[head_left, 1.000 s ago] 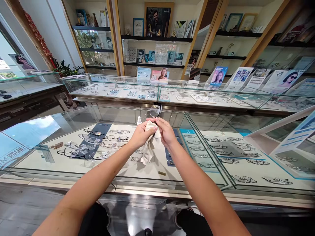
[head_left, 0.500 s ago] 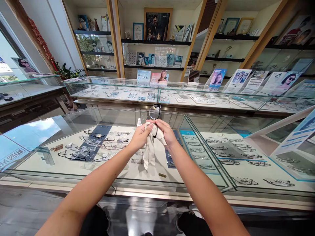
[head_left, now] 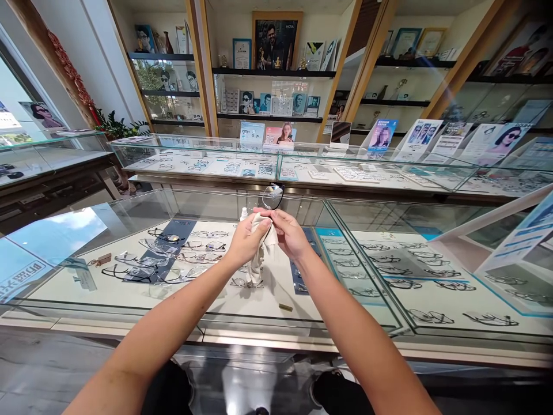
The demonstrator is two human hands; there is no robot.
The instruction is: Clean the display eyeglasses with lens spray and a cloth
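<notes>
A pair of dark-rimmed eyeglasses point(head_left: 273, 196) is held up over the glass counter, one lens rising above my fingertips. My left hand point(head_left: 245, 239) is closed on a pale cleaning cloth point(head_left: 256, 266), pinching it around the lower part of the glasses. The cloth hangs down below the fingers. My right hand point(head_left: 294, 235) is closed, its thumb and fingers pinching at the glasses beside the cloth. Cloth and fingers hide the other lens. A small white bottle point(head_left: 244, 213) stands just behind my left hand.
Under the glass top of the counter point(head_left: 259, 320) lie rows of eyeglass frames point(head_left: 203, 246). A small gold-brown bar point(head_left: 286, 307) is near its front edge. A slanted display stand point(head_left: 514, 230) stands at right. Another glass showcase point(head_left: 302, 173) runs behind.
The right side of the cloth has been gathered in, and its hanging end has shifted left and up. The glasses have turned slightly in my hands. The dark temple below the fingers no longer shows.
</notes>
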